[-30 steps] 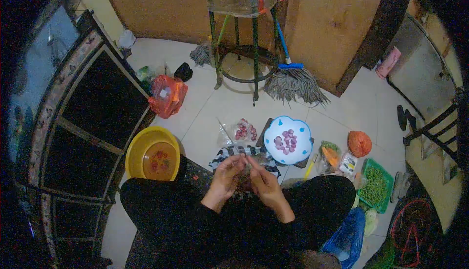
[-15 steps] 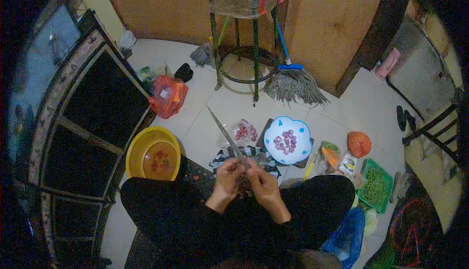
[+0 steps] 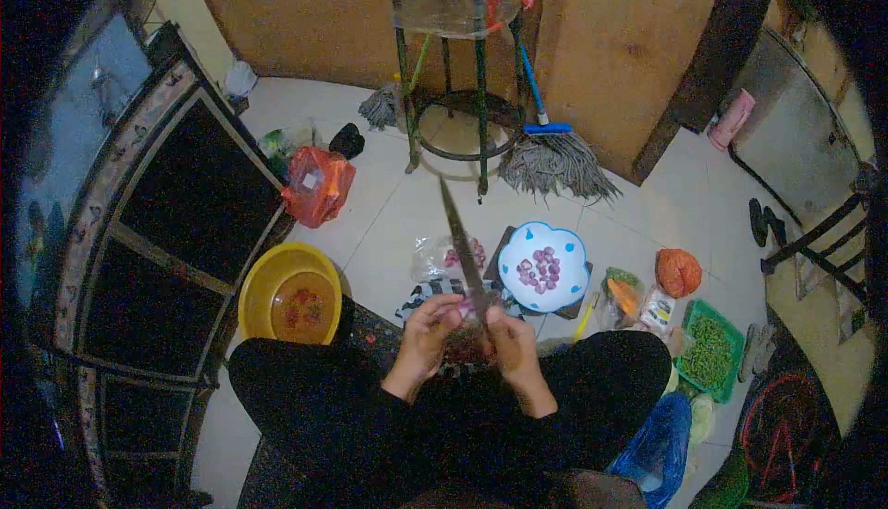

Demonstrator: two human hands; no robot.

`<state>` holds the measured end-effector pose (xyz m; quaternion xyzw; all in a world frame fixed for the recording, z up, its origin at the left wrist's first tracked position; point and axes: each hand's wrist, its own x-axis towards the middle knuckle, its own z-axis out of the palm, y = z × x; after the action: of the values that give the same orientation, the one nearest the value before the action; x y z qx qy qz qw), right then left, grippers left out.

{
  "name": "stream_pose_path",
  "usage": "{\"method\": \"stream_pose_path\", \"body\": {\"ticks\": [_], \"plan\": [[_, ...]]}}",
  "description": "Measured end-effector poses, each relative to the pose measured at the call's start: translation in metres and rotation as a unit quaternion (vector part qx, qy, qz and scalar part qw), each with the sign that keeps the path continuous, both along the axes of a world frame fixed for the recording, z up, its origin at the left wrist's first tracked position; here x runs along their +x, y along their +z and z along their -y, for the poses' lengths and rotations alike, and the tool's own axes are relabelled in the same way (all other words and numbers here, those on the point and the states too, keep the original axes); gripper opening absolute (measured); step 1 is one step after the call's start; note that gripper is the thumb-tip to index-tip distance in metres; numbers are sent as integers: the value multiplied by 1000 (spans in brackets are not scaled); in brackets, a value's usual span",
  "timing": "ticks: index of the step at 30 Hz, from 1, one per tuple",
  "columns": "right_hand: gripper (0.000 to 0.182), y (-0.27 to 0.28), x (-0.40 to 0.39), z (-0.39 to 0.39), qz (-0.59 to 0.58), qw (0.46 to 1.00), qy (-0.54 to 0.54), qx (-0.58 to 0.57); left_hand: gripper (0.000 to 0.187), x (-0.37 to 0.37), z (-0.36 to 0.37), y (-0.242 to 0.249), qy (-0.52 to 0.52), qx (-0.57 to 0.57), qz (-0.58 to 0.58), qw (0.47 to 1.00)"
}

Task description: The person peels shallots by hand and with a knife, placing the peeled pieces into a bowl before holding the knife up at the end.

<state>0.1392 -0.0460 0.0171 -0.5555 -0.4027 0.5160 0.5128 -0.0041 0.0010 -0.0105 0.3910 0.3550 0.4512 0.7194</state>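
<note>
My right hand (image 3: 516,352) is closed around the handle of a long knife (image 3: 460,236), whose blade points up and away from me. Pinched in my left hand (image 3: 423,341) is a small purple-pink shallot (image 3: 465,307), partly hidden by the fingers and close beside the blade. Beneath both hands lies a black-and-white checked bag or cloth (image 3: 424,294); dark reddish scraps show there. Just beyond it, a clear plastic bag (image 3: 431,255) holds more shallots, partly behind the blade. To the right, a white flower-shaped bowl (image 3: 569,273) with a blue rim contains several purple shallots (image 3: 539,270).
A yellow basin (image 3: 252,278) with water and reddish bits stands left. At right are a green basket (image 3: 737,338) of green vegetables, an orange-red bundle (image 3: 678,272) and a blue bag (image 3: 668,444). A stool (image 3: 481,111), a mop (image 3: 560,162) and a red bag (image 3: 319,185) lie ahead.
The knife has swung to the right and its blade stands more upright. My hands have moved apart, bringing the shallot in my left fingers into view.
</note>
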Motion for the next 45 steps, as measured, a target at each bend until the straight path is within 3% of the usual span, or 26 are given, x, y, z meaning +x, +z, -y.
{"method": "stream_pose_path", "body": {"ticks": [5,9,11,15,24,30,38,45], "plan": [[48,0,5,-3,-23,999,-24,-5,32,-3,3,0,-15,-38,71,997],[45,11,9,0,-33,997,-30,-57,28,-9,2,9,29,-75,143,986],[42,4,6,1,-29,999,10,-31,27,-10,1,11,49,-69,158,984],[39,0,-5,0,30,998,46,20,26,-13,1,3,41,-57,145,987],[41,13,-18,-1,-114,991,67,-5,26,-12,4,1,47,-64,97,992],[38,-3,-19,-2,-17,998,52,15,26,-13,4,-8,36,-43,112,992],[42,3,-11,0,-37,998,50,-7,28,-9,7,5,18,-70,188,979],[46,4,-18,3,-54,996,66,22,27,-11,6,-2,34,-71,147,986]]}}
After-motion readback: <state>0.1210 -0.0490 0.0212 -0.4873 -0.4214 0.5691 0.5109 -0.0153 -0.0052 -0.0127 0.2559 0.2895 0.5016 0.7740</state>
